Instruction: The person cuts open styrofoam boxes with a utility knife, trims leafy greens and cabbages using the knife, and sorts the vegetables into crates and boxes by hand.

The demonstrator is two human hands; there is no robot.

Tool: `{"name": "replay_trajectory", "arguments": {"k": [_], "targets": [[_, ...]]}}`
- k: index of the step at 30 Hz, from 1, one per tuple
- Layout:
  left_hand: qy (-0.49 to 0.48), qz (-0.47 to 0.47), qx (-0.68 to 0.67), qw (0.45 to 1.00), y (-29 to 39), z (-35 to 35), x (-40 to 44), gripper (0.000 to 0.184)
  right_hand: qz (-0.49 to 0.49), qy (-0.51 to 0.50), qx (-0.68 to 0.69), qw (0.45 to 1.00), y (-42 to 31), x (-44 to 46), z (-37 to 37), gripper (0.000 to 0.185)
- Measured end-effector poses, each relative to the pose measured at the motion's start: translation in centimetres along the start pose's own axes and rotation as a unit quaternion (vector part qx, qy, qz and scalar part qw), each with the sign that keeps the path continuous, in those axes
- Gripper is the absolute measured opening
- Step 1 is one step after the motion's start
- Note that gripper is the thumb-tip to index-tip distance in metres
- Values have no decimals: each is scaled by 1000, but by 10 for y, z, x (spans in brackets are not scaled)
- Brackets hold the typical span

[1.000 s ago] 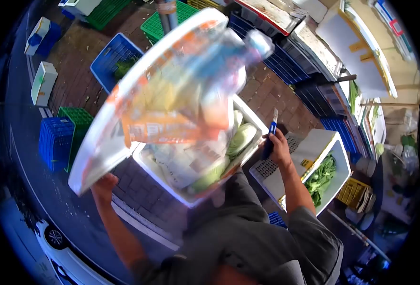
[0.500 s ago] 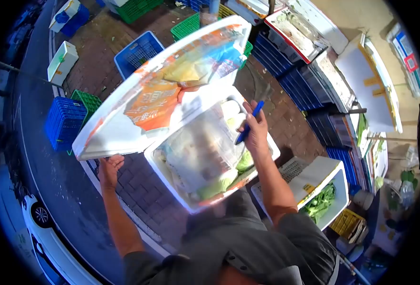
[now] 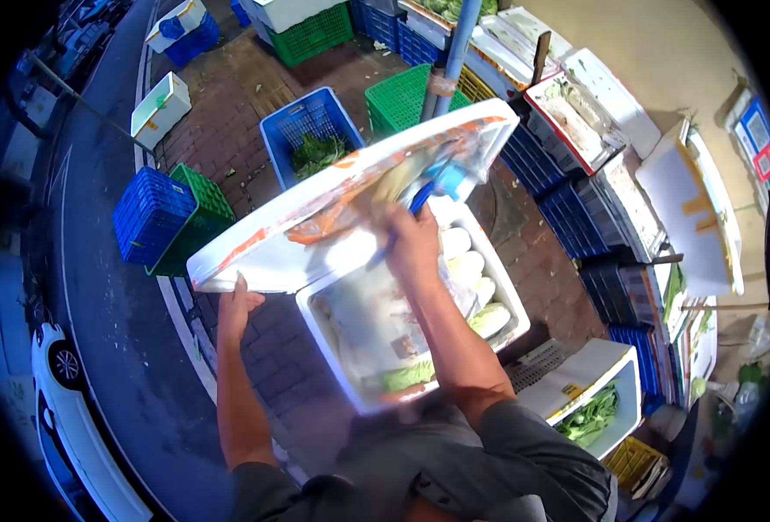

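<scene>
Gripping the lid (image 3: 315, 209), the left hand (image 3: 239, 306) seemingly held the box (image 3: 502, 342) open for the right hand (image 3: 414, 239) (curled round a blue tool (image 3: 422, 197)).

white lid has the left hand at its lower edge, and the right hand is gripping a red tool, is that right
Not quite: the tool in the right hand is blue, as the head view shows. The left hand is at the lower edge of the white lid.

Right hand (image 3: 414, 242) moved inward across foam box (image 3: 516, 304), blue knife (image 3: 421, 197) carried toward lid (image 3: 350, 252), orange bag (image 3: 324, 228) less exposed
</scene>
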State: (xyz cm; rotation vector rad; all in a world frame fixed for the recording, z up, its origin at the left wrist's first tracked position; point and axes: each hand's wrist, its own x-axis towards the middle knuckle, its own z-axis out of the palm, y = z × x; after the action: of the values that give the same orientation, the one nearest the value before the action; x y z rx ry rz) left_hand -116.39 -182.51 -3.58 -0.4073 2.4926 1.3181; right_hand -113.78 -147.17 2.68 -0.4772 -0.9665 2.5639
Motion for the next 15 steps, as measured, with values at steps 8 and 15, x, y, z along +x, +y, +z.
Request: {"name": "replay_trajectory", "arguments": {"k": [8, 15], "targets": [[7, 57, 36, 998, 7, -6, 2, 54, 18, -407, -461, 788, 53, -89, -39, 31], [74, 178, 61, 979, -16, -4, 36, 52, 223, -356, -523, 742, 64, -182, -200, 57]]}}
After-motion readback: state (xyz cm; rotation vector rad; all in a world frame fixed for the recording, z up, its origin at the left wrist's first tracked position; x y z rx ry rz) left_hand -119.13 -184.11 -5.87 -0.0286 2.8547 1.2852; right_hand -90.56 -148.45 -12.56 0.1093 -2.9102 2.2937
